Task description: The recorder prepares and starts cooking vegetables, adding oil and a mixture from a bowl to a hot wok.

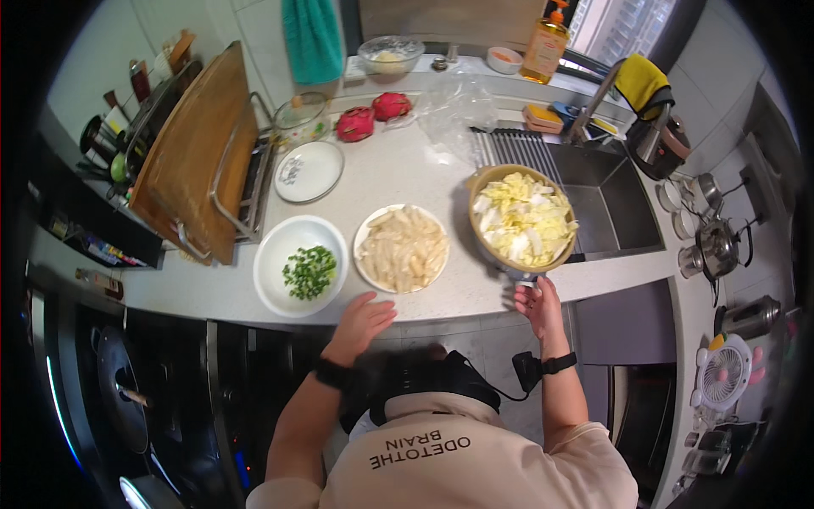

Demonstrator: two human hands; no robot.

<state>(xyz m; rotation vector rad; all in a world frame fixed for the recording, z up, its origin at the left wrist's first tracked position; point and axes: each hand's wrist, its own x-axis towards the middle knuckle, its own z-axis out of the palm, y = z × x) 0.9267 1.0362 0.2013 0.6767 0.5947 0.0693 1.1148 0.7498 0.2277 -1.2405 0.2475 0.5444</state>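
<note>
My left hand hovers at the counter's front edge with its fingers spread, holding nothing. Just beyond it stands a white plate heaped with pale, moist strips of food. A white bowl to its left contains chopped green onion. My right hand is just below the near side of a clay pot, fingers loosely parted and nothing visible within them. Whether its fingertips touch the pot is unclear. Cut napa cabbage fills the pot to its rim.
A sink with a roll-up drying rack lies right. Behind are two dragon fruits, a plastic bag and a glass bowl. Cutting boards stand left beside stacked plates. A wok sits lower left.
</note>
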